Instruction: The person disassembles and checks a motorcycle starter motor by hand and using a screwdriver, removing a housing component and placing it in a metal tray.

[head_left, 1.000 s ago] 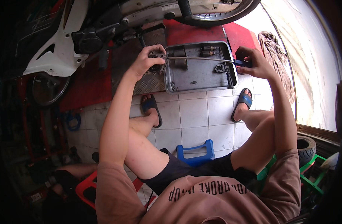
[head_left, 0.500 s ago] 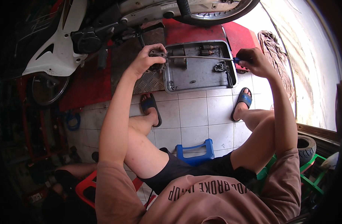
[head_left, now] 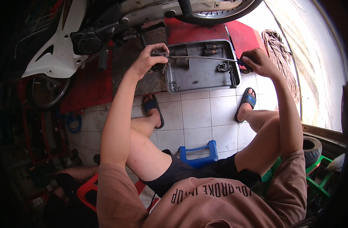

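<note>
The left hand (head_left: 150,57) is closed around a small round metal part (head_left: 158,62), held just past the metal tray's (head_left: 198,88) nine o'clock rim, over the checker-plate mat (head_left: 151,83). The right hand (head_left: 257,62) is clenched on the dark handle of a long screwdriver (head_left: 204,57), near the tray's three o'clock edge. The shaft runs across the tray toward nine o'clock, its tip meeting the part inside the left fingers. Loose small parts (head_left: 212,48) lie in the tray at twelve o'clock. A blue stool (head_left: 198,152) stands between the person's knees; a motorcycle (head_left: 117,19) is beyond the tray.
</note>
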